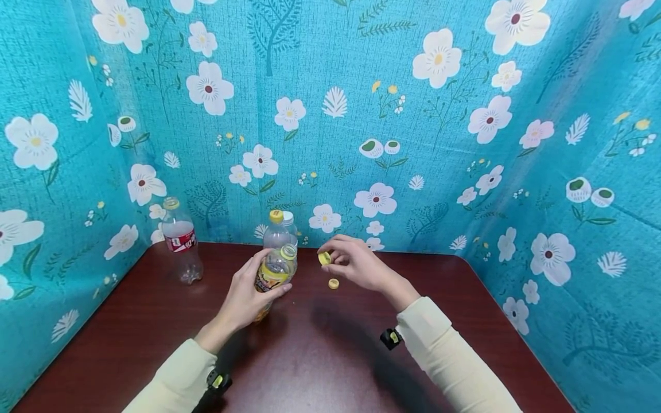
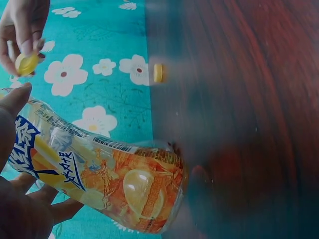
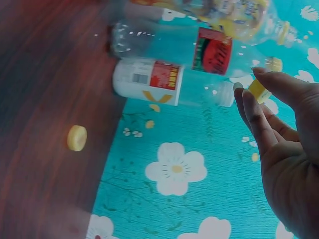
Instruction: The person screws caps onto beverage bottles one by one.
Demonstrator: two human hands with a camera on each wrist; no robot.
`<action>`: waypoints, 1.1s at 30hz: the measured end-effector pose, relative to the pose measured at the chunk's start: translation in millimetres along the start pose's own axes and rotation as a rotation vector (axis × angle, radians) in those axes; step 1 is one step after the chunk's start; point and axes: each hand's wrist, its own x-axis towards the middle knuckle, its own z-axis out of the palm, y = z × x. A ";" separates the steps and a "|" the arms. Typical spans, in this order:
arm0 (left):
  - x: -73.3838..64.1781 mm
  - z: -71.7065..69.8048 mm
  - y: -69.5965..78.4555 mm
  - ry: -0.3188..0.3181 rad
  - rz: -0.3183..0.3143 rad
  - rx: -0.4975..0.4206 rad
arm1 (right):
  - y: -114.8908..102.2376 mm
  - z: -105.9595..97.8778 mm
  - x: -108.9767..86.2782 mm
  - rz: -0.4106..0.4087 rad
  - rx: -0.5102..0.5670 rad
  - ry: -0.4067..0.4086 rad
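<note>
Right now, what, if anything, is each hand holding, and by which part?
The left hand grips, around its upper body, the clear plastic bottle with the yellow-orange label; the right hand pinches the small round yellow plastic cap by its edge.

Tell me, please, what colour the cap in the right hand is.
The cap in the right hand is yellow, best seen in the left wrist view.

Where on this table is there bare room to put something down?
Back right, between the loose cap and the right edge of the table; front middle, between the left sleeve and right sleeve; front left, between the lone bottle and left sleeve. Crowded: back centre, where the left hand grips the orange-labelled bottle close to the yellow-capped bottle and white-capped bottle.
</note>
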 end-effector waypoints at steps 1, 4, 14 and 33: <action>-0.2 1.2 0.4 -0.005 -0.001 -0.003 | -1.9 -1.7 0.6 -0.010 0.004 0.004; -0.9 5.0 1.0 -0.011 0.003 -0.009 | -6.9 -6.3 3.0 -0.039 0.006 0.010; -1.3 12.8 6.0 -0.051 -0.032 -0.044 | -19.8 -16.3 12.0 -0.075 0.021 0.009; -1.7 27.9 12.9 -0.092 -0.043 -0.091 | -27.1 -25.9 19.4 -0.155 -0.057 -0.094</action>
